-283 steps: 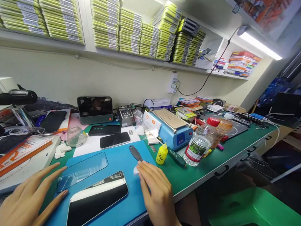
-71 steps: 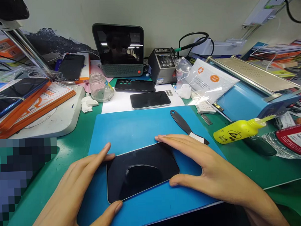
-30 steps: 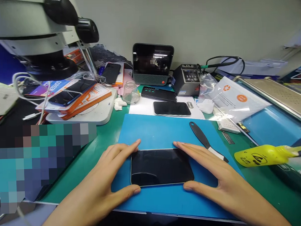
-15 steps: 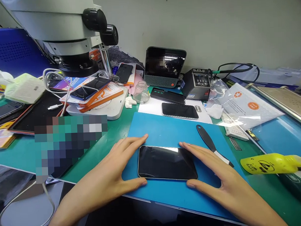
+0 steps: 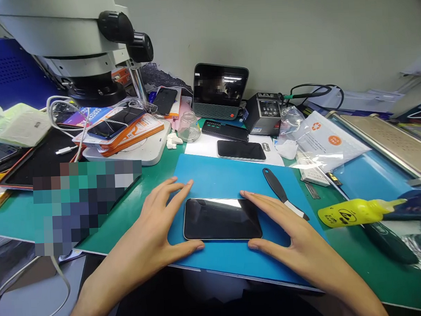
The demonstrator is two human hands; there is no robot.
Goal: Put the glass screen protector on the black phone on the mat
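Observation:
A black phone (image 5: 222, 218) lies face up on the blue mat (image 5: 232, 180) near the front edge of the green bench. My left hand (image 5: 157, 229) grips its left end, thumb at the near corner and fingers at the far corner. At the phone's right end my right hand (image 5: 285, 233) holds it the same way. A black-handled scraper (image 5: 280, 192) rests on the mat just beyond my right fingers.
A microscope (image 5: 78, 47) stands at the back left over a white base with orange-boxed phones (image 5: 119, 129). Behind the mat lie two more phones (image 5: 241, 150), a glass jar (image 5: 188, 126), a small screen (image 5: 220, 91) and a solder station (image 5: 266, 112). A yellow bottle (image 5: 353, 213) lies on its side at the right.
The view has swung left and down from the shelves to the bench. Both hands closed in on the phone's ends, and the phone turned square to the mat's edge.

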